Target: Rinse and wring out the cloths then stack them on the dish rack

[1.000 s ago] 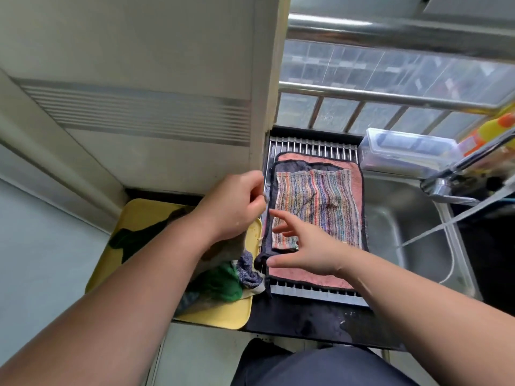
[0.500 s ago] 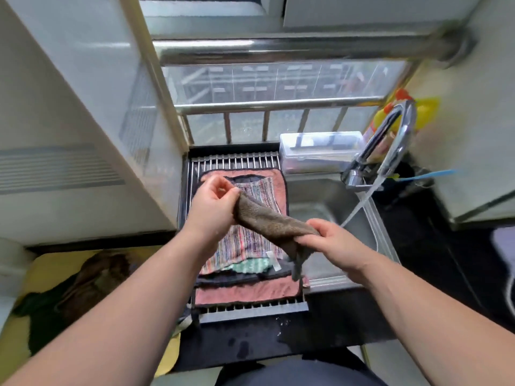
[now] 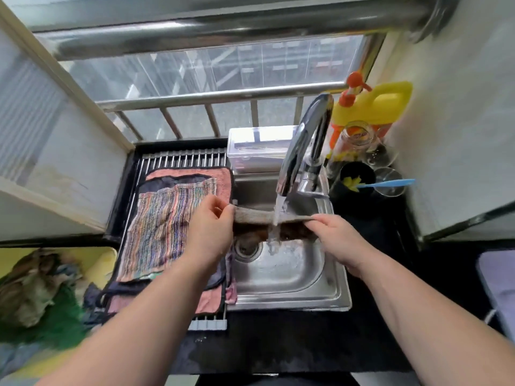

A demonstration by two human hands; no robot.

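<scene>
A brown cloth is stretched out over the steel sink. My left hand pinches its left end and my right hand grips its right end. Water runs from the chrome tap straight onto the middle of the cloth. Left of the sink, the dish rack carries a stack of flat cloths: a striped cloth on top, a dark one and a pink cloth under it.
A yellow tray at the left holds a heap of crumpled cloths. Behind the sink sits a clear plastic box. A yellow detergent jug, jars and glasses crowd the right corner. A window railing runs behind.
I took a brown cloth from the tray side and carried it right, past the rack, to the sink. It is now spread between both hands under the running water.
</scene>
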